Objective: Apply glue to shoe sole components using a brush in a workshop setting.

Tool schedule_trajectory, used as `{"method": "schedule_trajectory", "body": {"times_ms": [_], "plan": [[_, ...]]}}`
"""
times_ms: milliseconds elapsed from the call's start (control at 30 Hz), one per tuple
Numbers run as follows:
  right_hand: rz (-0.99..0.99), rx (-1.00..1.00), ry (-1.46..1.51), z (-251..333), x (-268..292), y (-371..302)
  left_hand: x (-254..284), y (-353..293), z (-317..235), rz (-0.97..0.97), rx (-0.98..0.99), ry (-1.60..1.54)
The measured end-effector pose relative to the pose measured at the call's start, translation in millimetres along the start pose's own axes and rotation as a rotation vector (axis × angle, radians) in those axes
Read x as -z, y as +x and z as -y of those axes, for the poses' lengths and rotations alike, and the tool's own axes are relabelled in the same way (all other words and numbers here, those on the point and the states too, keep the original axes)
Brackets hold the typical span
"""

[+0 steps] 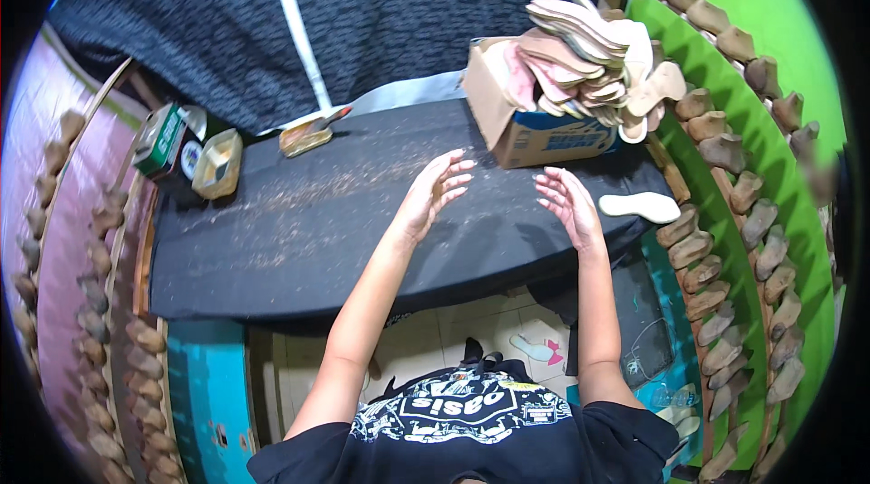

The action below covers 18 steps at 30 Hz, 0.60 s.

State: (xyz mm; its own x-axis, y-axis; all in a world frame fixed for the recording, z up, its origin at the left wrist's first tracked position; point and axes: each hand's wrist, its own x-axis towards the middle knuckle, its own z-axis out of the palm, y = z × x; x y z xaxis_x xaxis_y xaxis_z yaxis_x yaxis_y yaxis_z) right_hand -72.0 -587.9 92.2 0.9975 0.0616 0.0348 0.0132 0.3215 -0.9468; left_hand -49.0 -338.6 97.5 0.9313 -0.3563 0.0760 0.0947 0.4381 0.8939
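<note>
Both my hands are raised over the black-covered table, palms turned toward each other with a gap between them. My left hand has its fingers apart and slightly bent, holding nothing. My right hand, likewise bare, has loosely spread fingers. Just beyond the right hand stands a cardboard box heaped with pale and pinkish insoles. To the right of that hand, one cream insole lies by itself near the table's edge.
A brush with a dark handle, a plastic tub and a green tin sit at the table's far left. Racks of wooden shoe lasts line both sides. Another insole-like piece lies on the tiled floor.
</note>
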Motion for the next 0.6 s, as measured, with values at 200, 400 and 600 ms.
{"method": "schedule_trajectory", "body": {"times_ms": [200, 400, 600], "plan": [[-0.262, 0.394, -0.131, 56.2, 47.4, 42.3, -57.8, 75.5, -15.9, 0.134, -0.086, -0.078], [-0.593, 0.96, -0.611, 117.4, 65.6, 99.5, -122.1, 134.0, -30.3, 0.242, -0.183, -0.101], [-0.592, 1.096, -0.961, 146.4, 65.7, 142.8, -155.5, 174.5, -38.3, 0.199, -0.242, -0.162]]}}
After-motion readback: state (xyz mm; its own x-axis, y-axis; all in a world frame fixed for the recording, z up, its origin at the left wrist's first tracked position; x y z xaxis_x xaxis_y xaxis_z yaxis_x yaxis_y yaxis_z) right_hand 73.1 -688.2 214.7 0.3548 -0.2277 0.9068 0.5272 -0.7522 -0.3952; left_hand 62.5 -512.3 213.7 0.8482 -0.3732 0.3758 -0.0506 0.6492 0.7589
